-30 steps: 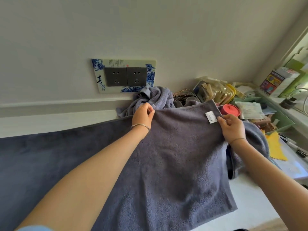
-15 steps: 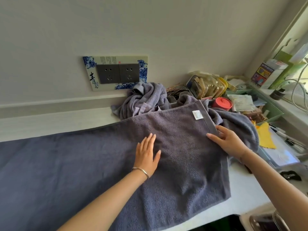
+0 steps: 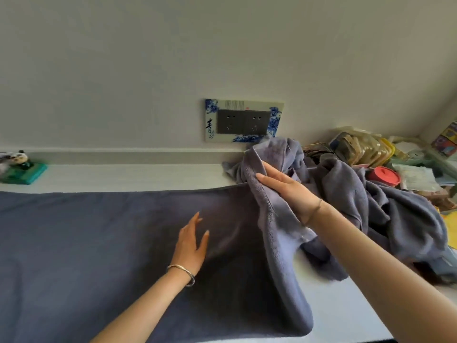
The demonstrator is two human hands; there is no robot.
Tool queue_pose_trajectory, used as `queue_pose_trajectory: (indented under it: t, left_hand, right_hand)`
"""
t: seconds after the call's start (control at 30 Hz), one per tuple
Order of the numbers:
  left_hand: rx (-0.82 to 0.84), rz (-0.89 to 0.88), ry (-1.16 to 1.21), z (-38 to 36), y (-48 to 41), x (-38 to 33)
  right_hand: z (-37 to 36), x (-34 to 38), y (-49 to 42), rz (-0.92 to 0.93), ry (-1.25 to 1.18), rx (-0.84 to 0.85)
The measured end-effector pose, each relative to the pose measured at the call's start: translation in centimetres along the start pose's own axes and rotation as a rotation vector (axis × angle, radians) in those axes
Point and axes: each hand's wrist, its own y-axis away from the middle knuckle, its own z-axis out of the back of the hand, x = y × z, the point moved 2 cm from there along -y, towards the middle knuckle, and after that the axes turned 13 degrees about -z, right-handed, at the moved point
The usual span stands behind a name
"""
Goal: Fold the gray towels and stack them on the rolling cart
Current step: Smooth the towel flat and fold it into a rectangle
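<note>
A dark gray towel (image 3: 99,243) lies spread along the white counter (image 3: 346,300). My left hand (image 3: 191,246) rests flat on it, fingers straight, near the middle. My right hand (image 3: 282,186) holds the towel's raised right edge (image 3: 277,243). That edge stands up in a long fold, looks lighter, and runs from the wall down to the front. A heap of crumpled gray towels (image 3: 380,214) sits just right of my right forearm. No rolling cart is in view.
A double wall socket in a blue-and-white plate (image 3: 243,121) is behind the towels. At the back right are a red-lidded tub (image 3: 383,177), packets and boxes. A small green object (image 3: 23,173) sits at the far left by the wall.
The view has swung left. My right hand has gone from lying at the towel's right edge to lifting that edge up and leftward. My left hand stays flat on the towel.
</note>
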Motion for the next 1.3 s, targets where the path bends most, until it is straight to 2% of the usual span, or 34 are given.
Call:
queue_pose_trajectory:
  t: [0.1,0.3,0.43,0.53,0.63,0.7,0.77,0.83,1.0,1.2,1.3]
  left_hand:
    - [-0.052,0.118,0.017,6.1,2.2,3.8]
    - [-0.138,0.304,-0.058,16.9,6.6,11.8]
    - [-0.080,0.339,-0.128,21.4,8.9,16.1]
    - [0.021,0.336,-0.333,22.6,9.7,17.4]
    - [0.217,0.410,-0.544,22.7,10.2,18.4]
    - [0.328,0.448,-0.619,22.7,10.7,18.9]
    - [0.356,0.448,-0.644,22.4,11.4,19.2]
    - [0.352,0.453,-0.648,21.9,11.6,18.9]
    - [0.409,0.468,-0.633,18.9,11.9,16.4]
    - [0.442,0.507,-0.549,15.1,11.5,12.9]
    - [0.409,0.483,-0.531,15.4,10.9,12.6]
  right_hand:
    - [-7.6,0.6,-3.9,0.020,-0.023,0.110]
    - [-22.2,-2.1,-12.0,0.039,0.089,0.164]
    - [-28.3,-5.6,-15.2,-0.148,0.102,0.155]
    - [-27.9,-9.2,-16.7,-0.189,0.437,0.045]
    - [-24.3,-13.0,-16.6,-0.161,0.781,-0.256]
    - [-21.2,-15.9,-15.8,-0.220,1.013,-0.428]
    - [-18.8,-18.5,-14.4,-0.308,1.198,-0.472]
    - [-16.8,-20.3,-13.0,-0.306,1.325,-0.513]
    - [-11.4,-20.9,-10.5,-0.339,1.345,-0.598]
    - [-7.4,-20.1,-8.3,-0.437,1.319,-0.567]
    - [-9.4,-18.4,-8.9,-0.308,1.228,-0.502]
